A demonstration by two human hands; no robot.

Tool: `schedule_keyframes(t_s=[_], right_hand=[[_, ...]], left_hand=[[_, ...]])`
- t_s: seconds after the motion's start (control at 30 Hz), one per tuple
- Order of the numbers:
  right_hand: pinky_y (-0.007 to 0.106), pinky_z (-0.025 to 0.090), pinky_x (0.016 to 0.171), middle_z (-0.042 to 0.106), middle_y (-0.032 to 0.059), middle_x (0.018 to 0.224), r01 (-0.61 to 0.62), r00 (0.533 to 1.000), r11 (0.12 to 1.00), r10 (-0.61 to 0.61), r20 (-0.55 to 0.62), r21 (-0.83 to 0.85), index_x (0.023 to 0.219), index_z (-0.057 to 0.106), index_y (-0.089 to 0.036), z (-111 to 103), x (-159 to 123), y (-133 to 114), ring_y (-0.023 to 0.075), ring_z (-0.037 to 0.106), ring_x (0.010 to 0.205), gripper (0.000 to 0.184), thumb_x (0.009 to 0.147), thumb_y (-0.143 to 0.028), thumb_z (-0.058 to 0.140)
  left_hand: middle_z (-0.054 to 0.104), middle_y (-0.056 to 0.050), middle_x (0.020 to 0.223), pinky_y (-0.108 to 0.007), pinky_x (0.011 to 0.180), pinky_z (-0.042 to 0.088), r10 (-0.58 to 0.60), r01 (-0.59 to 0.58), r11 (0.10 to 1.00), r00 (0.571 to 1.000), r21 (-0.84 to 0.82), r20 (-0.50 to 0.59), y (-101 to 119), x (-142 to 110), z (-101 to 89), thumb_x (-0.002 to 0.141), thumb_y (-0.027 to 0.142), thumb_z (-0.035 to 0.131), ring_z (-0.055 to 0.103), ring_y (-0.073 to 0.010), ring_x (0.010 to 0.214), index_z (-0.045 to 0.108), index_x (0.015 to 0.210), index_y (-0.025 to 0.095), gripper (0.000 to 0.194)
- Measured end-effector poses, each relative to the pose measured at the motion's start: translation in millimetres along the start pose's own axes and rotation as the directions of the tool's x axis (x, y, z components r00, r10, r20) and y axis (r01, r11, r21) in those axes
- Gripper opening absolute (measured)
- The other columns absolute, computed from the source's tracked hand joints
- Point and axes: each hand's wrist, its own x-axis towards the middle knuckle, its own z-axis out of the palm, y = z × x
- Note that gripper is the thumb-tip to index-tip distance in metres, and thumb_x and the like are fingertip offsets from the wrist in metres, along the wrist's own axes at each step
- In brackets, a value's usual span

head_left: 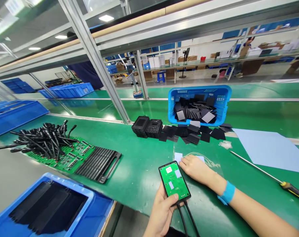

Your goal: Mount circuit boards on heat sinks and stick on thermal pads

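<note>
My left hand [161, 210] grips a green circuit board in a black frame [174, 181] by its lower end, low in the middle of the view. Two black cables [186, 217] hang from the board's bottom edge. My right hand [196, 168] lies on the green table just right of the board, fingers bent down onto a small white pad sheet [178, 156]. A blue wristband [227, 193] circles that wrist.
A blue basket [221, 95] of black square pads stands behind, with pads [194, 133] spilled in front and two stacks of black housings [147, 126]. Left lie cabled green boards [47, 141], black trays [100, 163] and a blue bin [90, 200]. A screwdriver [287, 187] and pale blue sheet [270, 148] lie right.
</note>
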Motion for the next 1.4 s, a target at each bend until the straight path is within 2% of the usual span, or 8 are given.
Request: schedule_keyframes(t_s=[0.23,0.4,0.53,0.7,0.83,1.13,1.3,1.4], right_hand=[[0.03,0.038,0.062,0.067,0.01,0.074,-0.165,0.986,0.985,0.165,0.008,0.041,0.083,0.063,-0.015,4,3,7,0.0226,0.061,0.067,0.022,0.094,-0.01,0.045],[0.026,0.04,0.064,0.069,0.0055,0.079,-0.24,0.97,0.954,0.244,0.0,0.182,0.087,0.064,-0.018,-7,2,11,0.0195,0.063,0.07,0.023,0.098,-0.019,0.045],[0.022,0.044,0.071,0.071,0.0002,0.088,-0.264,0.959,0.917,0.282,-0.02,0.298,0.09,0.067,-0.022,-11,2,18,0.0149,0.065,0.079,0.023,0.098,-0.018,0.045],[0.028,0.047,0.079,0.066,0.0079,0.097,-0.412,0.895,0.863,0.443,-0.047,0.291,0.101,0.067,-0.017,-1,9,21,0.0201,0.064,0.089,0.021,0.094,-0.015,0.048],[0.03,0.046,0.068,0.063,0.0105,0.092,-0.492,0.859,0.833,0.512,-0.012,0.253,0.083,0.068,-0.016,9,16,12,0.0223,0.062,0.078,0.018,0.092,-0.016,0.051],[0.028,0.043,0.074,0.066,0.0056,0.088,-0.536,0.816,0.766,0.578,-0.018,0.355,0.086,0.064,-0.018,9,21,5,0.0204,0.062,0.084,0.014,0.085,-0.009,0.053],[0.027,0.042,0.069,0.066,0.003,0.082,-0.473,0.847,0.774,0.531,-0.025,0.421,0.08,0.06,-0.019,5,21,3,0.0187,0.06,0.078,0.014,0.086,-0.009,0.051],[0.025,0.043,0.07,0.067,0.0022,0.085,-0.433,0.864,0.77,0.502,-0.026,0.468,0.092,0.061,-0.019,4,19,4,0.0175,0.062,0.079,0.014,0.088,-0.011,0.05]], left_hand=[[0.074,-0.011,0.106,-0.036,0.076,0.052,-0.001,0.001,1.0,1.0,0.019,0.009,-3,1,-3.3,0.069,0.015,0.075,0.07,-0.0239,0.086,0.055,0.12,0.017,0.054],[0.074,-0.012,0.105,-0.04,0.078,0.053,0.007,-0.007,1.0,1.0,-0.006,-0.016,-10,7,-9.5,0.066,0.017,0.077,0.071,-0.0274,0.088,0.055,0.122,0.018,0.06],[0.076,-0.011,0.096,-0.041,0.075,0.055,-0.011,0.01,1.0,0.997,-0.02,-0.077,-13,12,-12.2,0.058,0.019,0.082,0.072,-0.0296,0.082,0.061,0.116,0.018,0.062],[0.077,-0.009,0.087,-0.044,0.076,0.056,-0.024,0.006,0.993,0.987,-0.114,-0.159,-12,15,-15.1,0.052,0.014,0.084,0.073,-0.0303,0.078,0.06,0.121,0.019,0.073],[0.078,-0.01,0.085,-0.045,0.077,0.057,-0.038,0.008,0.988,0.981,-0.156,-0.188,-8,14,-18.2,0.051,0.013,0.084,0.073,-0.0316,0.079,0.059,0.125,0.019,0.078],[0.078,-0.011,0.089,-0.044,0.076,0.057,-0.078,0.06,0.987,0.99,-0.147,-0.118,-13,29,-10.3,0.046,0.016,0.091,0.073,-0.0325,0.079,0.056,0.124,0.018,0.086],[0.077,-0.011,0.089,-0.043,0.077,0.057,-0.095,0.083,0.988,0.992,-0.131,-0.085,-15,35,-19.0,0.051,0.016,0.088,0.074,-0.033,0.08,0.057,0.125,0.018,0.081],[0.077,-0.012,0.091,-0.046,0.081,0.056,-0.083,0.073,0.987,0.994,-0.143,-0.066,-13,35,-21.6,0.054,0.013,0.085,0.073,-0.0333,0.084,0.058,0.125,0.02,0.076]])
